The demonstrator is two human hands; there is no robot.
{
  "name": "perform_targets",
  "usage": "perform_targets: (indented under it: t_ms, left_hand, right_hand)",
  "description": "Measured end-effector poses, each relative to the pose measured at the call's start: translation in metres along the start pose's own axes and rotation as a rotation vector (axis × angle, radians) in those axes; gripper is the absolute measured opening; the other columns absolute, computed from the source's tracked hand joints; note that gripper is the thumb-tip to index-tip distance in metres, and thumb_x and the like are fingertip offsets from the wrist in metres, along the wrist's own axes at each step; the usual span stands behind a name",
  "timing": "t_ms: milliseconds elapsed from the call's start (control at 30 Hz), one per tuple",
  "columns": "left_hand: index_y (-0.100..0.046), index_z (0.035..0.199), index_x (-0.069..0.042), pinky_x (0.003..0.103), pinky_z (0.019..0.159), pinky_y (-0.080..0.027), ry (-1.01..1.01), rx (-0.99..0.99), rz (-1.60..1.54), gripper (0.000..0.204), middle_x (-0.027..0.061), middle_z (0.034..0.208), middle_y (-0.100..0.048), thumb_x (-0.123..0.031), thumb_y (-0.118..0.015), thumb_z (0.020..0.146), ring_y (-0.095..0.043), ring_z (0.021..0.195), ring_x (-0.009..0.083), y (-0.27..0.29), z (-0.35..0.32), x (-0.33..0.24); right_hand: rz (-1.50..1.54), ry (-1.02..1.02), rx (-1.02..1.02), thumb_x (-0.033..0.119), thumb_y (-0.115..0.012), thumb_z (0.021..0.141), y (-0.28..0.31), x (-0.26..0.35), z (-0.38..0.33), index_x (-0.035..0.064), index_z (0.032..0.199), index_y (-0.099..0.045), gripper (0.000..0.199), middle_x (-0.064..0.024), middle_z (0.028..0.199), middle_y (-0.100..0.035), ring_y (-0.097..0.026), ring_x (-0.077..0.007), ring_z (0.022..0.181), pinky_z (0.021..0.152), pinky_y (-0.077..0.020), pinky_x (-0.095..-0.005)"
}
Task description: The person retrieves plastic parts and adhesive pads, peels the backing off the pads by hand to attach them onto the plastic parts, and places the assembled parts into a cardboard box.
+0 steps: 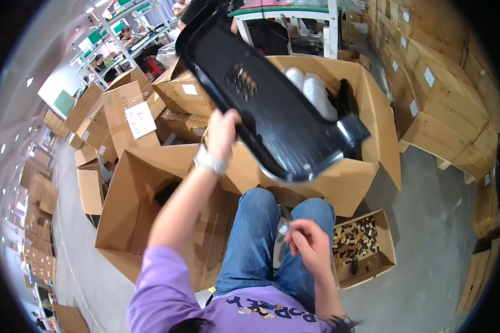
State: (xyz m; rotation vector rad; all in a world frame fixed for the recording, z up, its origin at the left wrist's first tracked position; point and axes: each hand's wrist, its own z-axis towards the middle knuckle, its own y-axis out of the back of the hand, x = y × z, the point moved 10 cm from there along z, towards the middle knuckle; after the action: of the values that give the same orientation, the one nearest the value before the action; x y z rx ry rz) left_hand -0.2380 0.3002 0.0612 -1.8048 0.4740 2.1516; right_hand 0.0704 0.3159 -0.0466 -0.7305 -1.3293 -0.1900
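My left hand (223,133) is closed on the near edge of a long, glossy black plastic shell (278,116). The shell is shallow, with rounded corners and a stepped end at the right. It hangs tilted in the air over a large open carton (339,186). My right hand (310,244) is by my right knee, away from the shell. Its fingers are curled in, and whatever they hold, if anything, is hidden. Beside it on the floor, a low cardboard box (393,252) holds many small tan and black pieces (356,238).
White wrapped rolls (316,94) and a black part stand in the large carton. Another open carton (122,222) sits at my left leg. Stacked cartons (439,105) line the right side. A workbench (283,12) is at the back; other people (126,38) sit at far-left benches.
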Motion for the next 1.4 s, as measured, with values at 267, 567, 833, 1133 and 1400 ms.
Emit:
perform_targets:
  t_ms: [267,567,833,1133,1400]
  left_hand:
    - [-0.056,0.099,0.003,0.028,0.073,-0.045,0.154,-0.092,-0.370,0.018,0.0042,0.091,-0.058,-0.008,-0.055,0.084,-0.052,0.082,0.0115,-0.013,-0.236,0.104]
    - [-0.052,0.086,-0.007,0.022,0.040,-0.030,0.564,0.037,-0.392,0.017,-0.0046,0.064,-0.047,-0.020,-0.062,0.090,-0.040,0.047,0.0043,-0.059,-0.311,0.167]
    - [-0.042,0.078,-0.015,0.023,0.036,-0.015,1.032,0.356,-0.762,0.035,-0.0063,0.053,-0.032,-0.047,-0.050,0.093,-0.027,0.038,0.0037,-0.102,-0.331,0.156]
    - [-0.060,0.093,-0.001,0.017,0.046,-0.024,-0.020,0.514,-0.145,0.007,-0.0101,0.059,-0.039,-0.001,-0.060,0.086,-0.032,0.053,-0.0026,-0.037,-0.273,0.043]
    - [-0.059,0.094,-0.005,0.020,0.043,-0.026,-0.054,0.520,-0.034,0.021,-0.0035,0.051,-0.034,-0.009,-0.071,0.077,-0.031,0.045,0.0019,-0.034,-0.241,0.039]
  right_hand:
    - [0.068,0.113,0.134,-0.005,-0.048,0.089,-0.036,0.045,-0.072,0.0002,0.109,-0.052,0.021,-0.0173,0.080,-0.065,-0.055,-0.0123,0.047,0.042,-0.0451,-0.0243]
    - [0.072,0.078,-0.371,0.012,-0.047,0.097,0.046,0.010,-0.068,0.0016,0.112,-0.044,0.019,-0.0171,0.081,-0.063,-0.054,-0.0151,0.046,0.043,-0.0441,-0.0239]
    - [0.188,0.094,-0.434,0.019,-0.051,0.097,0.062,0.019,-0.047,-0.0012,0.095,-0.056,0.021,-0.0092,0.093,-0.060,-0.052,-0.0104,0.058,0.052,-0.0437,-0.0231]
    - [0.607,-0.060,-0.340,0.023,-0.054,0.096,0.022,-0.015,-0.018,0.0031,0.102,-0.060,0.022,-0.0033,0.091,-0.060,-0.047,-0.0068,0.059,0.050,-0.0388,-0.0210]
    - [0.505,-0.091,-0.422,0.020,-0.058,0.094,-0.002,-0.023,-0.017,0.0028,0.110,-0.062,0.024,-0.0038,0.077,-0.063,-0.041,-0.0031,0.043,0.042,-0.0346,-0.0181]
